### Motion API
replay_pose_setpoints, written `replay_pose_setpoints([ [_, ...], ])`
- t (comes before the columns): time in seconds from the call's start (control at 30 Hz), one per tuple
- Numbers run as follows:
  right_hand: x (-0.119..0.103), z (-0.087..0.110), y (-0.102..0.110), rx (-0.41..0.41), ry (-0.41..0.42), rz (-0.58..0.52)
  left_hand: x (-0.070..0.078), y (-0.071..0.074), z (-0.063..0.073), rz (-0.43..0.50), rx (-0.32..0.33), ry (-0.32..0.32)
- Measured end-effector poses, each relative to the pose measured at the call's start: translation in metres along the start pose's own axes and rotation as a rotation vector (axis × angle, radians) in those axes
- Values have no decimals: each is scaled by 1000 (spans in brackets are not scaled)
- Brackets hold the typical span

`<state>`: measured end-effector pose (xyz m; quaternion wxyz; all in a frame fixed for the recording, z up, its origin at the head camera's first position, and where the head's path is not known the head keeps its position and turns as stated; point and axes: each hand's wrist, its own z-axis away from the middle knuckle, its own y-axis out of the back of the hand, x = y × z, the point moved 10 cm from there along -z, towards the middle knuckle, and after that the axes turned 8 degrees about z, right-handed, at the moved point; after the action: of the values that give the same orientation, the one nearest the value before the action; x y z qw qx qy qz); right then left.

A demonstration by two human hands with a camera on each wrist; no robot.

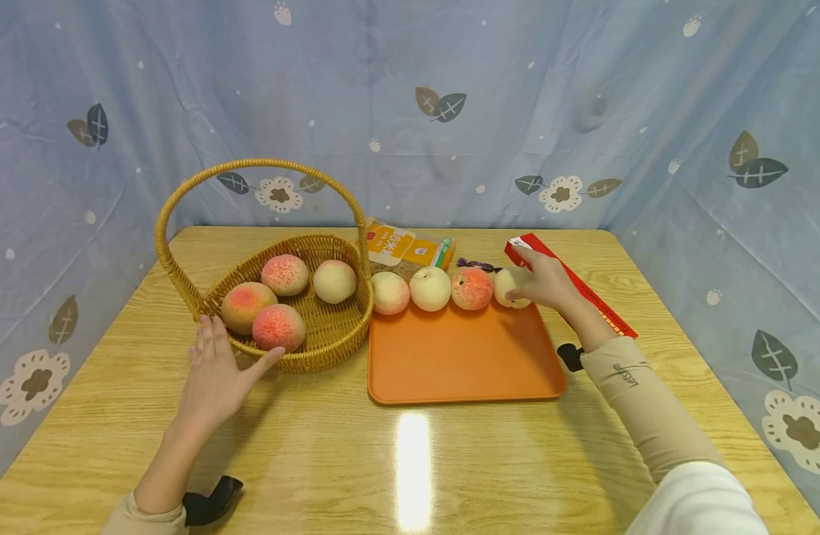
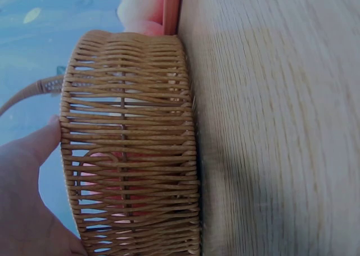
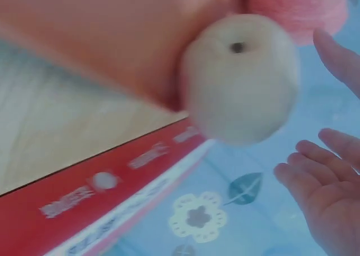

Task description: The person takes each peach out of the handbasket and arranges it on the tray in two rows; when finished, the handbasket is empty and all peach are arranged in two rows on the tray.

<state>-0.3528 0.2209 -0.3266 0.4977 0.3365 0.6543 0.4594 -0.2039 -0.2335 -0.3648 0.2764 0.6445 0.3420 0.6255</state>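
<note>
My left hand [image 1: 212,375] rests at the near-left rim of a wicker basket [image 1: 325,358], its fingers straight and its thumb along the edge. Inside the basket lie several peaches, among them a pink one [image 1: 279,328] and a pale one [image 1: 334,281]. My right hand [image 1: 550,281] is spread over a pale peach [image 1: 508,284] at the far right corner of an orange tray [image 1: 463,357]. In the right wrist view its fingers [image 3: 306,177] stand apart from that peach. A red peach [image 1: 472,289] and two paler ones [image 1: 430,289] line the tray's far edge.
Behind the tray lie an orange-and-clear snack bag [image 1: 410,247] and a small dark-wrapped candy [image 1: 478,265]. A long red box [image 1: 593,297] slants along the tray's right side. The basket's tall handle [image 1: 259,163] arches upward. A patterned blue curtain [image 1: 383,74] hangs behind the table.
</note>
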Motion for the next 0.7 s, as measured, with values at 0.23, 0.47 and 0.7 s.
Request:
replay_pose_setpoints([
  [0.23,-48,8,3,59,89,-71,0,0,1,5,2,-3],
  [0.47,-109,13,-14,45,230,-143,0,1,1,8,0,-1],
  [0.7,-161,15,-45,28,329,-274,0,0,1,4,1,0],
])
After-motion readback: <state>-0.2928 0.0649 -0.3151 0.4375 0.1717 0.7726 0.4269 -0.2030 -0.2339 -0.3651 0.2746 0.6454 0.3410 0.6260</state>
